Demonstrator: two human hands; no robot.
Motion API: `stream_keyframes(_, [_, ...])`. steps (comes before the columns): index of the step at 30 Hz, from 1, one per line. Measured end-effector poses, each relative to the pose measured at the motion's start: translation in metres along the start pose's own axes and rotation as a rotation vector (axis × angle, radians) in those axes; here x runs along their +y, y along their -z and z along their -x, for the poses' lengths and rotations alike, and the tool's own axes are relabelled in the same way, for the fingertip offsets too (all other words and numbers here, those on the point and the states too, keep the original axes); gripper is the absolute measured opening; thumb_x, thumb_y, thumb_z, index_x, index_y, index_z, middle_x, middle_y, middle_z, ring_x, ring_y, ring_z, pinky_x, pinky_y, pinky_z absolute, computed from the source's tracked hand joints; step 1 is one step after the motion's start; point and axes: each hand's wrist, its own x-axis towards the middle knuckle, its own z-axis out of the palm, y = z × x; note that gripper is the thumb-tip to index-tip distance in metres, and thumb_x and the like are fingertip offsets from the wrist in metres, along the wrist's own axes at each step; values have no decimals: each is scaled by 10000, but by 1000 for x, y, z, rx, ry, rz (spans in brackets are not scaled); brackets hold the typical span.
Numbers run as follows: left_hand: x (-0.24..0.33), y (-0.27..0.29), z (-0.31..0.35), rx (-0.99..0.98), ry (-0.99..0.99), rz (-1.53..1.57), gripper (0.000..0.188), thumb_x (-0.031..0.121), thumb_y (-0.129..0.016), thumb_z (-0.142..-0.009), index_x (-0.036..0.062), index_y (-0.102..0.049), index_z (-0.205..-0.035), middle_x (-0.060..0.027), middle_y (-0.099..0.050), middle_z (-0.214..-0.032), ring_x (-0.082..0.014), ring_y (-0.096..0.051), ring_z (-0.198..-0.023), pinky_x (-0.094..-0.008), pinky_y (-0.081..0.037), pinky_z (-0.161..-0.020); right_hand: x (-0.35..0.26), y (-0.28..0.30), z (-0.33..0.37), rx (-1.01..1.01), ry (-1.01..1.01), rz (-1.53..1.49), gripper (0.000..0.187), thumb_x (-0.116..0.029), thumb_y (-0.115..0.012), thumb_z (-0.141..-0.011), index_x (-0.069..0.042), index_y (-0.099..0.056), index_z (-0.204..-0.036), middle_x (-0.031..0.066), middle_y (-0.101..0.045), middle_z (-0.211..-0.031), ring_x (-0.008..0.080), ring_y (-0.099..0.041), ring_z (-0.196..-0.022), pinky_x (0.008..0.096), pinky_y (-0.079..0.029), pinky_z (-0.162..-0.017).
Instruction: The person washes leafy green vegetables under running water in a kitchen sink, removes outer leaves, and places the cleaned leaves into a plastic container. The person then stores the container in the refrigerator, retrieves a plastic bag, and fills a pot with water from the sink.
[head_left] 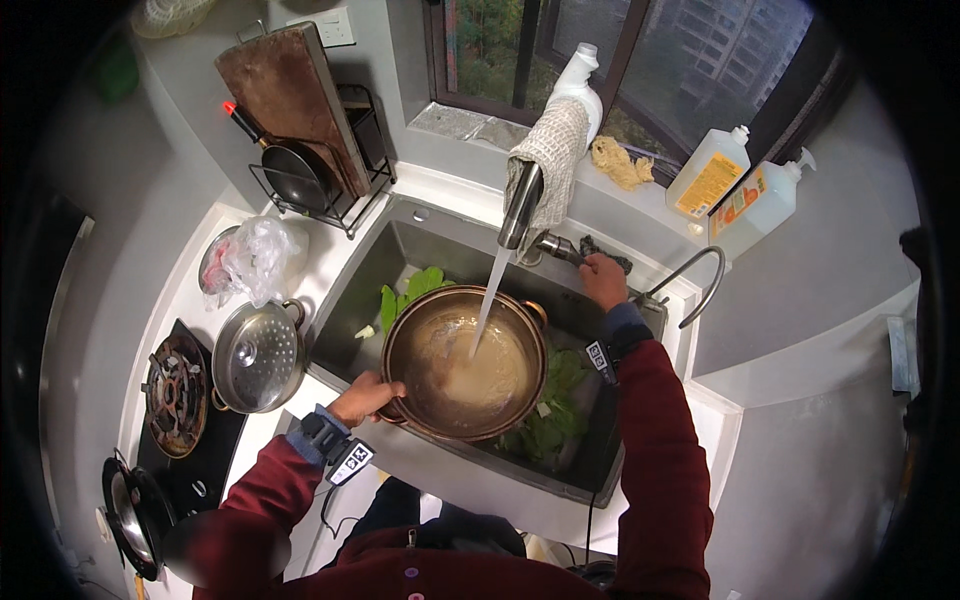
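Observation:
A wide brown pot (pixel 465 410) with two side handles sits over the grey sink (pixel 345 300). Cloudy water lies in it, and a stream from the faucet (pixel 520 205) pours in. My left hand (pixel 368 398) is closed round the pot's near-left handle. My right hand (pixel 604 282) is at the faucet lever (pixel 560 248) beside the spout, its fingers curled on the lever's end. Green leaves (pixel 556 400) lie in the sink to the right of the pot, and more leaves (pixel 425 283) show behind it. What is under the pot is hidden.
Left of the sink stand a steamer pot (pixel 258 358), a plastic bag (pixel 262 262) and a gas burner (pixel 177 395). A rack (pixel 345 215) holds a cutting board (pixel 290 100) and a small pan (pixel 295 175). Bottles (pixel 708 172) and a yellow sponge (pixel 622 163) line the sill.

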Motion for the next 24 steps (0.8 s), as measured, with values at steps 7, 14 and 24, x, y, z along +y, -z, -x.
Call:
stream_keyframes(7, [-6, -9, -6, -7, -13, 51, 275, 238, -577, -763, -35, -615, -779, -72, -586, -577, -105, -478, -394, -219, -308, -313, -2, 6, -6, -83, -45, 76, 218, -283, -604, -783, -107, -660, -899, 132, -654, -871, 327, -613, -845, 422, -483, -744])
stream_keyframes(14, [-11, -14, -12, 38, 3, 110, 275, 212, -574, -770, -60, -612, -758, -86, -579, -562, -105, -466, -367, -216, -298, -303, -4, 7, -9, -111, -65, 109, 214, -287, -603, -778, -122, -665, -901, 119, -648, -913, 326, -600, -889, 423, -475, -769])
stream_keyframes(24, [-24, -12, -18, 106, -11, 176, 273, 210, -588, -754, -58, -621, -713, -88, -576, -550, -137, -491, -378, -249, -332, -310, 2, 4, -14, -152, -107, 97, 221, -295, -613, -768, -142, -666, -918, 117, -651, -925, 327, -602, -907, 433, -475, -790])
